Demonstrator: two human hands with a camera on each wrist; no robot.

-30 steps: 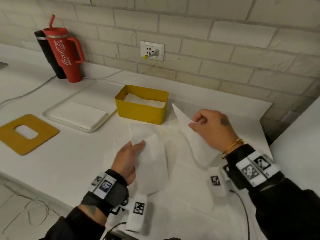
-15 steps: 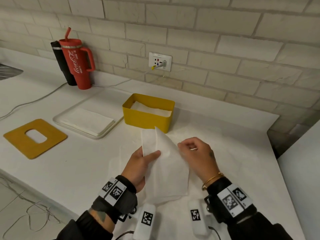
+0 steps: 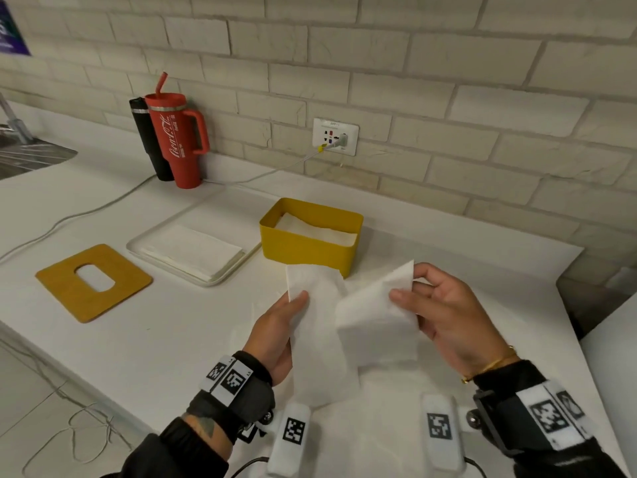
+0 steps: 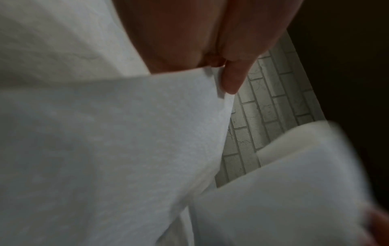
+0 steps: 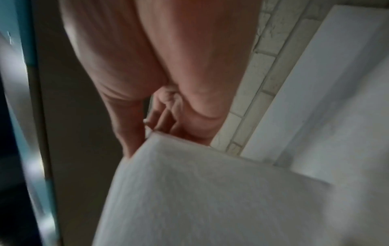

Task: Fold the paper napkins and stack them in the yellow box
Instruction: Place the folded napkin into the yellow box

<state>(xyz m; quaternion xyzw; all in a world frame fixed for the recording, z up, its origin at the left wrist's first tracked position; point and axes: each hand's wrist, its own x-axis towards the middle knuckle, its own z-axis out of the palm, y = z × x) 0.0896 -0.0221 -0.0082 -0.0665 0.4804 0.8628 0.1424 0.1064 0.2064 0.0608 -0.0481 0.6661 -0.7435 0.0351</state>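
Note:
I hold a white paper napkin (image 3: 324, 332) above the counter, just in front of the yellow box (image 3: 306, 248). My left hand (image 3: 282, 322) pinches its left part near the top, thumb on the front. My right hand (image 3: 434, 305) pinches the right part (image 3: 375, 322), lifted and bent toward me. The left wrist view shows the napkin (image 4: 126, 141) under my fingers (image 4: 231, 79). In the right wrist view the napkin (image 5: 200, 191) hangs from my fingertips (image 5: 185, 131). The box holds folded white napkins (image 3: 317, 227).
A white tray (image 3: 165, 232) with a stack of flat napkins (image 3: 193, 250) sits left of the box. A yellow lid with an oval slot (image 3: 93, 281) lies further left. A red tumbler (image 3: 179, 139) and a black bottle (image 3: 148, 143) stand by the brick wall. A cable (image 3: 103, 205) runs from the wall socket (image 3: 334, 136).
My right hand brought its side of the napkin over to the left hand, then drew it apart to the right and turned palm up. The head view has tilted up.

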